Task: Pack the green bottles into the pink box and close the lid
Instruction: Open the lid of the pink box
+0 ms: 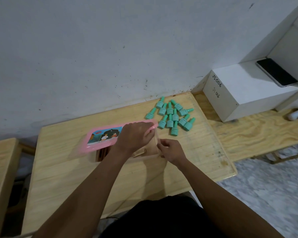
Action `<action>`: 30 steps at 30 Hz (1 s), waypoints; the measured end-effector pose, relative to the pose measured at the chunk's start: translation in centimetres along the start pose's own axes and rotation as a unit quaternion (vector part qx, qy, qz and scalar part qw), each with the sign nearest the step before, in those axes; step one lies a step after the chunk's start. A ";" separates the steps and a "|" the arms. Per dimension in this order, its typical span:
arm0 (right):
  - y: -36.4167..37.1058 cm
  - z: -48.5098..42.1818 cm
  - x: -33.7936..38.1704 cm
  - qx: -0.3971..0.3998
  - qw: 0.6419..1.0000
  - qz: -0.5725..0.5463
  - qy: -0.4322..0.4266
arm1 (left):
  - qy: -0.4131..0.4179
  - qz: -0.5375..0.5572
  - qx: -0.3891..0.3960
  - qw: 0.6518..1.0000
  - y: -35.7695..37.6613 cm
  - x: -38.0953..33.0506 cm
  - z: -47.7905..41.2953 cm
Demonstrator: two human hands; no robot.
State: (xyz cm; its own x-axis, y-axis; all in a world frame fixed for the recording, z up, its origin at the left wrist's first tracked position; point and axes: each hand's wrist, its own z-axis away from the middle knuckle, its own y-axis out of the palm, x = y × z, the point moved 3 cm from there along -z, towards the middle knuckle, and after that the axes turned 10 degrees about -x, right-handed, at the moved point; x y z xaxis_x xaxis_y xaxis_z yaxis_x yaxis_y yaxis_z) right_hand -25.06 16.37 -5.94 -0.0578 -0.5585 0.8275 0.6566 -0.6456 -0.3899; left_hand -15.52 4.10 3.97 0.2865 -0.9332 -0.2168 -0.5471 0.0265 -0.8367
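Note:
A pink box with translucent walls sits mid-table. Its pink lid, printed with a cartoon picture, is raised and tilted above the box. My left hand grips the lid's right end, fingers curled over its edge. My right hand pinches the box's right rim. Several green bottles lie in a loose cluster on the table, behind and to the right of the box, apart from both hands. The box's inside is mostly hidden by my hands.
The wooden table meets a grey wall at the back. A white box marked JS006 stands at the right with a black phone on a white ledge behind it. Another wooden surface lies at left.

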 end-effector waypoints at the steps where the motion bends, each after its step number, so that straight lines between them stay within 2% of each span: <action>1: 0.0 -0.2 0.1 -0.007 1.000 0.020 -0.004 | 0.017 -0.018 -0.016 1.000 -0.3 0.2 -0.2; 6: 0.5 -0.6 1.8 -0.010 0.988 0.143 -0.065 | 0.028 -0.098 -0.025 0.994 -1.3 0.9 -0.8; 11: 1.4 -1.7 3.2 0.002 0.982 0.167 -0.089 | -0.017 -0.045 0.067 0.997 -2.1 1.9 -3.4; 14: 1.7 -1.7 3.5 -0.010 0.979 0.185 -0.088 | -0.064 -0.072 0.071 0.993 -2.3 2.8 -5.1; 20: 1.7 -1.8 3.9 -0.006 0.978 0.195 -0.074 | -0.143 -0.049 -0.057 0.987 -4.6 4.2 -5.8; 23: 1.8 -2.0 4.5 -0.018 0.980 0.186 -0.069 | -0.245 0.011 -0.134 0.960 -6.7 7.2 -5.0; 26: 2.2 -2.1 5.3 -0.020 0.979 0.186 -0.077 | -0.303 0.062 -0.225 0.924 -9.2 10.2 -3.1; 28: 2.6 -2.4 5.6 -0.027 0.978 0.194 -0.078 | -0.329 0.040 -0.272 0.904 -11.0 11.9 -1.6; 30: 3.3 -2.6 5.9 -0.041 0.976 0.202 -0.076 | -0.357 -0.008 -0.286 0.889 -12.6 13.3 0.1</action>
State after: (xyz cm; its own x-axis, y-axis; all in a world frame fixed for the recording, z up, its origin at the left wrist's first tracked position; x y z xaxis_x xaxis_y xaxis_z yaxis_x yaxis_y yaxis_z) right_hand -25.20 9.64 -3.40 0.3101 -0.6958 0.6479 0.5397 -0.4322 -0.7224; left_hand -4.71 -8.62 11.59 0.6134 -0.4601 -0.6419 -0.7897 -0.3626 -0.4948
